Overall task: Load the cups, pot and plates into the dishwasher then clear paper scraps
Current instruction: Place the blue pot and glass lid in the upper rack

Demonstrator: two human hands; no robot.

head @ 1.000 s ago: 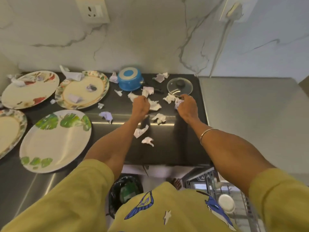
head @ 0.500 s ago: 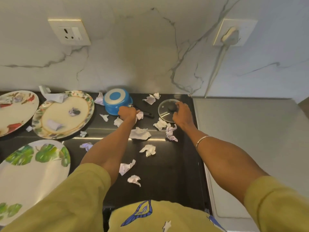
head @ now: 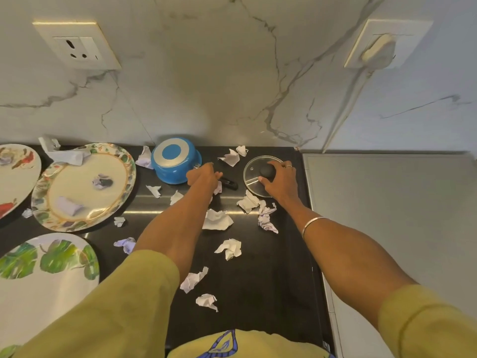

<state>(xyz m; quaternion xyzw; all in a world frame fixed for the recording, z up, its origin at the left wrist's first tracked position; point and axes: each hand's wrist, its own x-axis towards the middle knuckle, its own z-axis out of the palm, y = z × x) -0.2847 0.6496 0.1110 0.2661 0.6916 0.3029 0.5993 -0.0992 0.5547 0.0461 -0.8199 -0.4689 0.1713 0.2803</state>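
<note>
From my feed, three plates (head: 85,187) sit on the left of the black counter (head: 271,267), paper scraps (head: 228,248) littered all over it. The upside-down blue pot (head: 173,164) is by the wall, my left hand (head: 202,177) curled around its black handle (head: 228,182). My right hand (head: 280,178) grips the glass lid's knob (head: 265,171) right beside it.

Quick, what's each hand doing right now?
Left hand: grips the blue pot's black handle.
Right hand: grips the glass lid's knob.
</note>
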